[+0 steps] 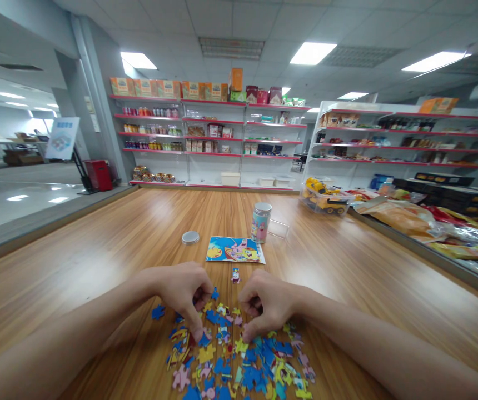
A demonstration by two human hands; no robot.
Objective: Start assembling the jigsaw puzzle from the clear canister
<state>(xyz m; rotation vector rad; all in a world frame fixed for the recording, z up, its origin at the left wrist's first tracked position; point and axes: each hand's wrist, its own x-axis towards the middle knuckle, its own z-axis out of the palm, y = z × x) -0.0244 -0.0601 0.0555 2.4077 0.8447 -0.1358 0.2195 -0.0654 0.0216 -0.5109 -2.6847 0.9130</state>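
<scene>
Pieces were spread under and between the left hand and right hand, held apart. Whether any was gripped could not be told.

Puzzle pieces lie before the card (lid at left).

left hand: bare, rounded back
right hand: bare, rounded back
left forearm: bare, tapering
right forearm: bare, tapering
</scene>
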